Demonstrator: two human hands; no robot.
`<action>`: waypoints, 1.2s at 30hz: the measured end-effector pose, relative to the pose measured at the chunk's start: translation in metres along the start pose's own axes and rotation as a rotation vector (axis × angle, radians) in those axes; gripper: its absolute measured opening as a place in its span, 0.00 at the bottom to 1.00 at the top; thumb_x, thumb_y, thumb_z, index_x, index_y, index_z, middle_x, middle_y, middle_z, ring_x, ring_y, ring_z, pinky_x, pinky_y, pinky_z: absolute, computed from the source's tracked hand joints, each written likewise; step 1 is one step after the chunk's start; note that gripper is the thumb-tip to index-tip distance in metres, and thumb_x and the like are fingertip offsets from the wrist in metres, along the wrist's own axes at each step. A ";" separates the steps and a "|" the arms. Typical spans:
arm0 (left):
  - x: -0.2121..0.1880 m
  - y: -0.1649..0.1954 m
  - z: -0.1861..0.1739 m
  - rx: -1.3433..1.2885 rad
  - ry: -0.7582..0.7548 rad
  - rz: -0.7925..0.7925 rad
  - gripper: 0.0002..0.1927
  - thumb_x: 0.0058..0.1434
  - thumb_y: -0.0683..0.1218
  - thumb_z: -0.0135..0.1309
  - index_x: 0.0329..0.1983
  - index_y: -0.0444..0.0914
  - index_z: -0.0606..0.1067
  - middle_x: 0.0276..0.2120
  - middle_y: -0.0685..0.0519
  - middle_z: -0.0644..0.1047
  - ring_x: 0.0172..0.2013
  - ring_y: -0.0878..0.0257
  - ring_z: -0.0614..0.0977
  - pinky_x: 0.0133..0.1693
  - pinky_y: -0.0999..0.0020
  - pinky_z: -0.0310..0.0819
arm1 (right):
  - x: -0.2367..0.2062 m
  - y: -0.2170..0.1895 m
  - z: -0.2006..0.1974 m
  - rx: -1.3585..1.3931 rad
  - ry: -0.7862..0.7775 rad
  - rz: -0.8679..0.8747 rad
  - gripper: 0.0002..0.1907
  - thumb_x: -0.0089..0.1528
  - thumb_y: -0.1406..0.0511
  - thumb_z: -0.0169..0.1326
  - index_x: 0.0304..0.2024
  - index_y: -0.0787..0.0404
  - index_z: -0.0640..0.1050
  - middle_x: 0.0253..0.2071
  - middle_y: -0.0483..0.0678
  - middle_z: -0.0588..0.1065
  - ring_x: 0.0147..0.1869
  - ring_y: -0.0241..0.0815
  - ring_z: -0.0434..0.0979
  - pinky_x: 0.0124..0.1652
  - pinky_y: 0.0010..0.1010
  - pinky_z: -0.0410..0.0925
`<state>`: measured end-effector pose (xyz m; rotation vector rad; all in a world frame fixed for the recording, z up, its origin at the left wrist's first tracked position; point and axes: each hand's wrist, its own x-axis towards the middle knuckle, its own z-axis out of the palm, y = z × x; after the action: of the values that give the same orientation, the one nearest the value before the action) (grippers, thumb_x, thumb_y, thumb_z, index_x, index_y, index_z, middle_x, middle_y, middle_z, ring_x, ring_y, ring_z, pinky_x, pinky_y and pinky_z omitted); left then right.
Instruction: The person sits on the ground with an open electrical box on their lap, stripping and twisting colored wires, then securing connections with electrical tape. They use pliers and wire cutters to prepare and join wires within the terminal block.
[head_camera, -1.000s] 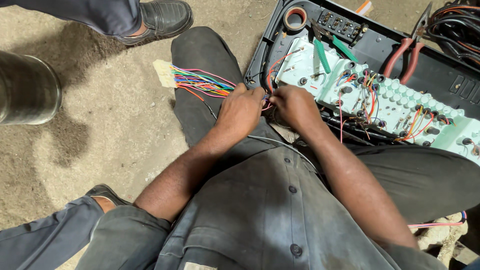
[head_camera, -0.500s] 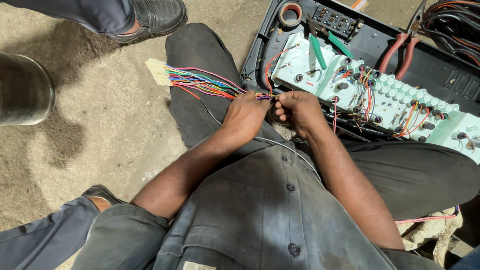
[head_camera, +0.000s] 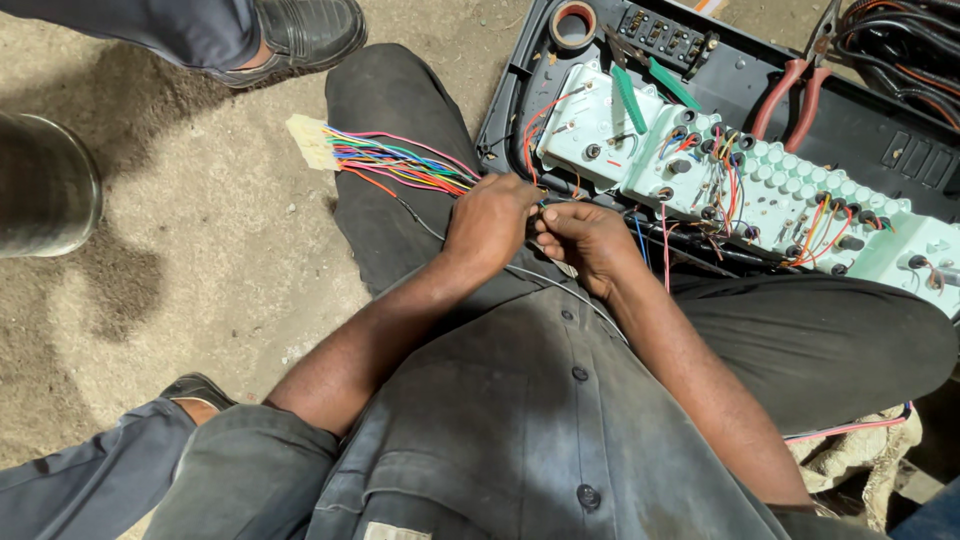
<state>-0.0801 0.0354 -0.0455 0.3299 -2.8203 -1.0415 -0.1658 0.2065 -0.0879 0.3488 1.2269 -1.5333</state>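
Observation:
My left hand (head_camera: 492, 225) and my right hand (head_camera: 585, 240) meet over my dark trouser leg, fingers pinched on the near end of a bundle of coloured wires (head_camera: 400, 165). The bundle fans out to the left and ends in a pale plastic connector (head_camera: 308, 142) lying on the dirt floor. Just beyond my right hand sits a pale green panel (head_camera: 780, 195) studded with round sockets and short coloured wires, resting in a black plastic housing (head_camera: 860, 125). A thin grey wire (head_camera: 560, 285) runs across my lap.
Red-handled pliers (head_camera: 790, 95), a green-handled tool (head_camera: 630, 100) and a tape roll (head_camera: 574, 24) lie in the housing. Another person's black shoe (head_camera: 300, 35) stands at the top left. A grey metal cylinder (head_camera: 45, 190) is at the left edge. A second foot (head_camera: 195, 392) is at bottom left.
Both hands have drawn closer together on the wire ends and shifted slightly toward me. The view has drifted a little; the panel and tools have stayed put.

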 end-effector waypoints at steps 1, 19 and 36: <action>0.002 -0.002 0.000 0.004 -0.012 -0.009 0.07 0.59 0.43 0.56 0.40 0.40 0.81 0.36 0.47 0.81 0.41 0.47 0.81 0.41 0.51 0.74 | 0.000 0.001 0.001 0.013 -0.011 -0.005 0.10 0.67 0.68 0.55 0.46 0.70 0.81 0.36 0.48 0.80 0.34 0.34 0.79 0.34 0.23 0.73; 0.016 -0.020 0.014 -0.164 -0.221 -0.177 0.06 0.54 0.43 0.60 0.34 0.37 0.82 0.34 0.43 0.81 0.39 0.46 0.83 0.40 0.52 0.76 | 0.001 0.001 0.008 -0.153 0.037 -0.105 0.09 0.63 0.69 0.59 0.43 0.69 0.82 0.37 0.49 0.81 0.33 0.34 0.80 0.34 0.24 0.74; 0.021 -0.006 0.018 -0.080 -0.211 -0.226 0.07 0.57 0.45 0.60 0.37 0.42 0.84 0.33 0.43 0.82 0.39 0.45 0.83 0.40 0.49 0.74 | 0.011 0.012 -0.002 -1.163 0.276 -0.606 0.15 0.69 0.61 0.52 0.37 0.67 0.81 0.28 0.48 0.78 0.31 0.37 0.75 0.33 0.30 0.67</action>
<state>-0.1028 0.0367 -0.0622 0.5737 -2.9672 -1.3025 -0.1602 0.2032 -0.1031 -0.6503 2.3430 -0.9801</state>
